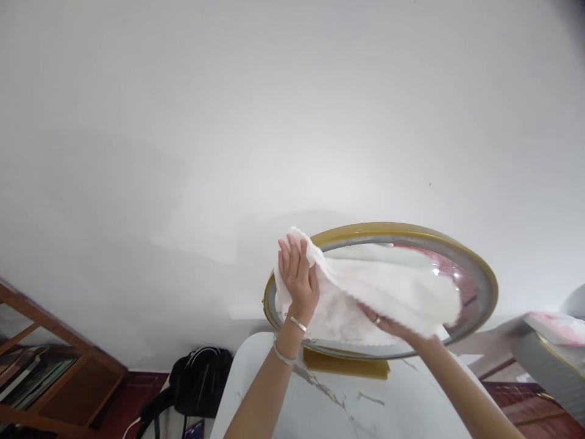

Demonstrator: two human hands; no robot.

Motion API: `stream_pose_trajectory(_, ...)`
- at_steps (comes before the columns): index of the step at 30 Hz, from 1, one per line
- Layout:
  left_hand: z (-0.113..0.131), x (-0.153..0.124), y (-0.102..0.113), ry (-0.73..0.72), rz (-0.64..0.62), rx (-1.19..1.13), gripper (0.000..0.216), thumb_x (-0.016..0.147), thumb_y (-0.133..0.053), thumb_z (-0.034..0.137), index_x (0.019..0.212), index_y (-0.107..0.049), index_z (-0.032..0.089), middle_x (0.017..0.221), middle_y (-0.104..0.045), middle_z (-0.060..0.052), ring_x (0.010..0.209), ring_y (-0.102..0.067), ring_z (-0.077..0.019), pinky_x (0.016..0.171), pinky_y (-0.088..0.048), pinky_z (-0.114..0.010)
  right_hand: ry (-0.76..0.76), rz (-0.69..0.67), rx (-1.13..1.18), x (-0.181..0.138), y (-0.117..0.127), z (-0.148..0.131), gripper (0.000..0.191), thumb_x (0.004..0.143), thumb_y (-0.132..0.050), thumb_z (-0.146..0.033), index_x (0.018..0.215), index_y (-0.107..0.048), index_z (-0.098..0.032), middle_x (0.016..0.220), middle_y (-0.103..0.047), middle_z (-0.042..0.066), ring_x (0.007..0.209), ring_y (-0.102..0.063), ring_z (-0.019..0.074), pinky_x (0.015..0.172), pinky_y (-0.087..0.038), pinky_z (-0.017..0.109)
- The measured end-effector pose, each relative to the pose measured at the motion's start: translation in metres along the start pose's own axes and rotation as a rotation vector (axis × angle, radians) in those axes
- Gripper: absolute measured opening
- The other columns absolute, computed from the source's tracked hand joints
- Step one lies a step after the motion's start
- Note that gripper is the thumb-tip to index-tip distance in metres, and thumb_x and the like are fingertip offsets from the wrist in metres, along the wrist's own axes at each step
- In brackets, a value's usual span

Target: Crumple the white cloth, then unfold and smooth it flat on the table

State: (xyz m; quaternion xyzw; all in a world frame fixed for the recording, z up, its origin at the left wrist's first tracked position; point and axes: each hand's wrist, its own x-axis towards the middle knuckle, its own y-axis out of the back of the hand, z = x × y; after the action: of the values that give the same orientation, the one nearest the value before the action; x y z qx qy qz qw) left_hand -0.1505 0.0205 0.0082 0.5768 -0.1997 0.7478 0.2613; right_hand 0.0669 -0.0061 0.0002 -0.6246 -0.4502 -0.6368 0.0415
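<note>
A white cloth (402, 289) with a scalloped edge drapes across an oval mirror (381, 230) in a gold and grey frame. At the mirror's left rim my left hand (299, 271) holds the cloth, its fingers pointing up and a cloth corner rising behind them. Bracelets circle that wrist. Lower down on the glass, my right hand (386, 323) with a ring is on the cloth, and a fold covers part of its fingers. The mirror leans back on a gold base (345, 364).
Beneath the mirror is a white marble-patterned table (338, 408), close to a pale wall (228, 122). A black bag (201, 381) sits at lower left, beside a wooden shelf (68, 378). A grey container (548, 372) with pinkish cloth on top stands at right.
</note>
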Motion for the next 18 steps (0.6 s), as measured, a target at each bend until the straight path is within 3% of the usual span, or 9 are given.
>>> stream_pose_trajectory(2,0.014,0.018,-0.005,-0.024,-0.001,0.032,0.048,0.099,-0.034,0.022,0.146,-0.034,0.018,0.151,-0.034,-0.010,0.145,-0.013,-0.0233,0.118,-0.022,-0.045,0.006,0.140,-0.112,0.013,0.014,0.007,0.061,0.093,-0.028,-0.051,0.069,-0.072,-0.015,0.079,-0.073,0.011,0.100,-0.065,0.0218,0.091,-0.049,0.033)
stream_pose_trajectory(4,0.022,0.023,-0.006,0.006,-0.020,0.062,0.048,0.098,-0.036,0.022,0.146,-0.036,0.018,0.148,-0.040,-0.011,0.145,-0.016,-0.0226,0.117,-0.023,-0.044,0.050,0.284,-0.284,0.030,0.018,0.002,0.050,0.085,-0.050,-0.055,0.093,-0.074,-0.012,0.103,-0.070,0.016,0.120,-0.053,0.0306,0.107,-0.033,0.049)
stream_pose_trajectory(6,0.021,0.017,-0.003,0.058,-0.031,0.091,0.046,0.098,-0.038,0.023,0.144,-0.039,0.019,0.145,-0.045,-0.012,0.144,-0.019,-0.0224,0.117,-0.022,-0.044,0.135,0.350,-0.427,0.044,0.011,-0.009,0.051,0.079,-0.065,-0.051,0.117,-0.066,-0.019,0.138,-0.051,0.016,0.136,-0.033,0.0376,0.110,-0.019,0.063)
stream_pose_trajectory(8,0.012,0.003,0.004,0.119,-0.025,0.116,0.044,0.097,-0.039,0.023,0.141,-0.043,0.018,0.144,-0.046,-0.014,0.144,-0.020,-0.0231,0.117,-0.020,-0.046,0.207,0.311,-0.465,0.049,-0.003,-0.022,0.062,0.080,-0.065,-0.050,0.135,-0.052,-0.023,0.154,-0.028,0.013,0.142,-0.021,0.0385,0.110,-0.016,0.065)
stream_pose_trajectory(10,-0.002,-0.019,0.013,0.178,0.004,0.146,0.042,0.096,-0.039,0.022,0.138,-0.047,0.016,0.146,-0.043,-0.016,0.145,-0.019,-0.0242,0.118,-0.019,-0.048,0.236,0.224,-0.458,0.040,-0.021,-0.034,0.067,0.082,-0.063,-0.048,0.143,-0.041,-0.027,0.155,-0.026,0.011,0.143,-0.017,0.0368,0.111,-0.016,0.063)
stream_pose_trajectory(14,-0.027,-0.089,0.037,0.372,0.074,0.189,0.035,0.093,-0.035,0.020,0.119,-0.058,0.013,0.149,-0.036,-0.020,0.145,-0.018,-0.0256,0.117,-0.021,-0.050,0.319,0.048,-0.401,-0.009,-0.058,-0.055,0.053,0.087,-0.059,-0.042,0.138,-0.047,-0.033,0.141,-0.050,0.008,0.141,-0.027,0.0308,0.111,-0.024,0.054)
stream_pose_trajectory(16,-0.033,-0.134,0.047,0.582,0.069,0.209,0.031,0.091,-0.036,0.023,0.104,-0.062,0.014,0.140,-0.048,-0.021,0.142,-0.030,-0.0269,0.115,-0.026,-0.049,0.293,-0.043,-0.303,-0.034,-0.069,-0.066,0.043,0.088,-0.056,-0.040,0.131,-0.056,-0.033,0.133,-0.058,0.006,0.135,-0.039,0.0284,0.105,-0.036,0.046)
stream_pose_trajectory(18,-0.033,-0.178,0.055,0.856,0.032,0.264,0.027,0.086,-0.038,0.031,0.084,-0.061,0.017,0.110,-0.066,-0.020,0.122,-0.054,-0.0296,0.105,-0.039,-0.049,0.202,-0.110,-0.210,-0.049,-0.075,-0.072,0.036,0.090,-0.052,-0.042,0.122,-0.063,-0.030,0.125,-0.063,0.007,0.126,-0.050,0.0262,0.094,-0.044,0.038)
